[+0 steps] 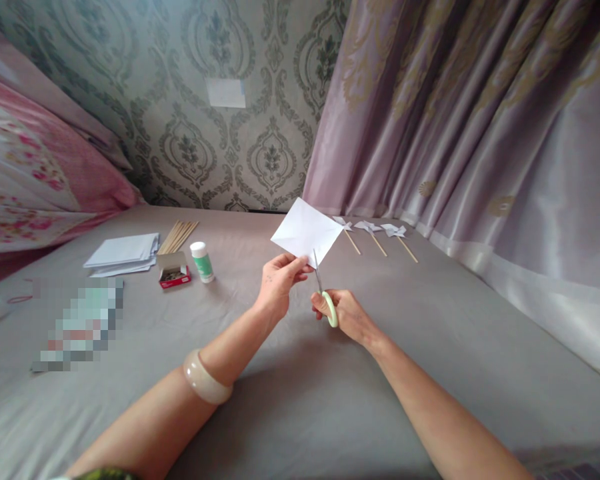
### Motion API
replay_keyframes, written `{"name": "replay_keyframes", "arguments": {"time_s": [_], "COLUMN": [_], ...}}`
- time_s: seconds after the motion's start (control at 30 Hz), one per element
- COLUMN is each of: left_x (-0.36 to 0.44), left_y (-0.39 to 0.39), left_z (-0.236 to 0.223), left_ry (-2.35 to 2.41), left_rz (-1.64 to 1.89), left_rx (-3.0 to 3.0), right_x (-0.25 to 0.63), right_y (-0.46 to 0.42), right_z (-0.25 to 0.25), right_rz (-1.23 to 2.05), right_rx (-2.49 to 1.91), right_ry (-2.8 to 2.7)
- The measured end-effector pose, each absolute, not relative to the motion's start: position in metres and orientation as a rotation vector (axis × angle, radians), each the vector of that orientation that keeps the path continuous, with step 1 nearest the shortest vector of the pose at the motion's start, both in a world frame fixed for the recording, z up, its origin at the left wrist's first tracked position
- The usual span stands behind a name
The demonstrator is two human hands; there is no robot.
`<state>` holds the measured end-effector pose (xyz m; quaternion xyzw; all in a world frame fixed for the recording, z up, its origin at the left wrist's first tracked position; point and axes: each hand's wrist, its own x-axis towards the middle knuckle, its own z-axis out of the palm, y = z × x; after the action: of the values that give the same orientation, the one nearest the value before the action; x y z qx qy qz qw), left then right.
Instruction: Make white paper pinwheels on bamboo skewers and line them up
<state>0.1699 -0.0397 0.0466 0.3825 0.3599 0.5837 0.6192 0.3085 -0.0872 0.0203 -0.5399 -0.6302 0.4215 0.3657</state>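
My left hand (279, 283) pinches the lower corner of a white square of paper (306, 230) and holds it up over the grey sheet. My right hand (347, 313) is closed round the pale green handles of a pair of scissors (324, 293). Their blades point up and meet the paper's lower edge. A cream bangle (206, 378) sits on my left forearm.
On the grey bed surface (430, 333) lie a stack of white paper (123, 253), a bundle of wooden sticks (179, 235), a small red box (173, 270), a white and green glue bottle (202, 261) and three paper pinwheels on sticks (375, 233). A curtain (480, 133) hangs at the right.
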Motion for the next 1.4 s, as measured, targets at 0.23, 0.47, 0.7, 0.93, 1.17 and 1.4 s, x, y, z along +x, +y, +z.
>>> {"name": "replay_keyframes", "arguments": {"time_s": [0.23,0.47,0.7,0.93,1.17,1.4], "left_x": [0.1706,0.171,0.1707,0.1701,0.1699,0.1702], "left_y": [-0.0409,-0.0402,-0.0402,-0.0407,-0.0418,-0.0417], "left_z": [0.0471,0.0455,0.0455,0.0459,0.0464,0.0474], "left_ry": [0.83,0.835,0.819,0.808,0.791,0.795], "left_rz": [1.346,1.345,1.343,1.353,1.354,1.352], "left_rx": [0.861,0.856,0.848,0.856,0.863,0.86], "right_x": [0.3069,0.3061,0.3048,0.3028,0.3023,0.3018], "right_y": [-0.0879,-0.0886,-0.0889,-0.0887,-0.0888,-0.0878], "right_z": [0.0215,0.023,0.0241,0.0231,0.021,0.0189], "right_rz": [1.065,1.053,1.067,1.062,1.018,0.987], "right_rx": [-1.41,-1.437,-1.434,-1.474,-1.488,-1.498], "right_ry": [-1.606,-1.591,-1.557,-1.505,-1.499,-1.493]}}
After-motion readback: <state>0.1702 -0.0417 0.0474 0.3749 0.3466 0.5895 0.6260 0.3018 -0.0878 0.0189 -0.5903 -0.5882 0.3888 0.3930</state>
